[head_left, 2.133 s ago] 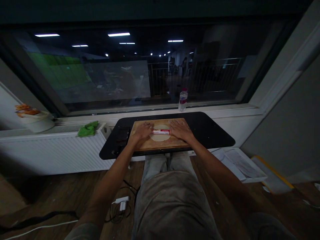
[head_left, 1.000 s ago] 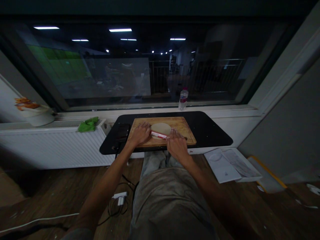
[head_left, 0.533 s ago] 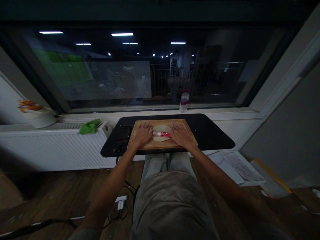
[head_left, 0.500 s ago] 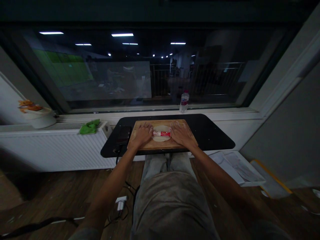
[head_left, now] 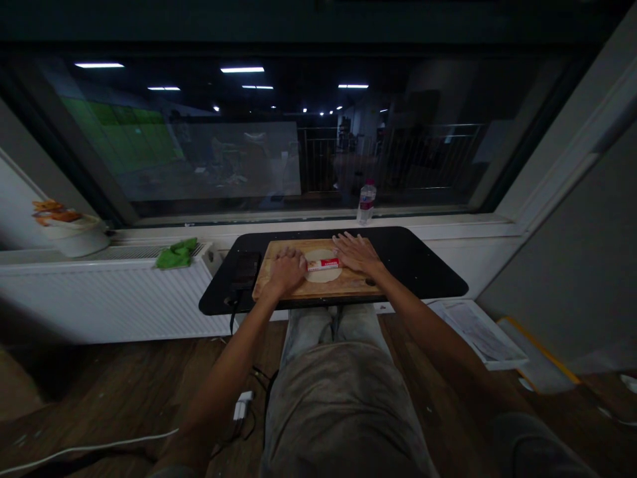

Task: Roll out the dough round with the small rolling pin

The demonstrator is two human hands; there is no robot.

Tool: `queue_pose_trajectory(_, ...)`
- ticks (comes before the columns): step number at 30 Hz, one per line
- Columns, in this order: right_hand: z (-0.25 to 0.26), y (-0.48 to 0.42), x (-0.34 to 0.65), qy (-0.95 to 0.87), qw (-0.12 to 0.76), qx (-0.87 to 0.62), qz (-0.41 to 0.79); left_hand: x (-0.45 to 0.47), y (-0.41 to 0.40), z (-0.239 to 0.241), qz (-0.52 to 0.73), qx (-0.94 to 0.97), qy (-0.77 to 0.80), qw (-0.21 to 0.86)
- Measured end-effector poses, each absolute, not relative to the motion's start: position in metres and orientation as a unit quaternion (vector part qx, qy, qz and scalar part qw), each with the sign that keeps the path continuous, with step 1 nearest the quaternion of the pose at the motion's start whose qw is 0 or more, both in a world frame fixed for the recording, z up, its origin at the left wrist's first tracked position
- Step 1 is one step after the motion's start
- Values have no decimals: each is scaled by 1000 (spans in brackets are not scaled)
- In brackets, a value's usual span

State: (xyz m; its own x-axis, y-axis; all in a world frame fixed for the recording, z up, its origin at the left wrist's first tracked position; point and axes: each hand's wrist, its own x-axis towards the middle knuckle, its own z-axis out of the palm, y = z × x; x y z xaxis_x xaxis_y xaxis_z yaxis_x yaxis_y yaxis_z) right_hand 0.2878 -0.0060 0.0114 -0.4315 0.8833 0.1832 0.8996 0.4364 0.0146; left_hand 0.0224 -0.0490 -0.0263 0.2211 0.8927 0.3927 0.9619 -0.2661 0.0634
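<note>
On a wooden cutting board (head_left: pixel 269 285) lies a thin round sheet of dough (head_left: pixel 322 275). Across the dough rests a rolling pin (head_left: pixel 323 264) with a red and white label, tilted slightly up to the right. My left hand (head_left: pixel 288 269) is over its left end, fingers bent around it. My right hand (head_left: pixel 357 254) lies flat over the right end, fingers stretched out and pointing up and to the left. Both ends of the rolling pin are hidden under the hands. Whitish powder shows on the fingers.
The board is on a black table (head_left: pixel 423 272) by the window. A phone-like dark device (head_left: pixel 246 269) with a cable lies left of the board. A water bottle (head_left: pixel 367 202) stands on the sill. A green cloth (head_left: pixel 178 253) lies on the radiator (head_left: pixel 124 299).
The rolling pin has turned slightly, its right end now farther from me. My right hand has moved forward and left; my left hand has come slightly nearer, its fingers more bent.
</note>
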Motion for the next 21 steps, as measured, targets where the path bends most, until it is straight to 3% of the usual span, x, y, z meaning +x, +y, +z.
queue_pose_trajectory(21,5,-114,273,-788,118,-594,-112,20,-69,-25,-178,-791,-580,71)
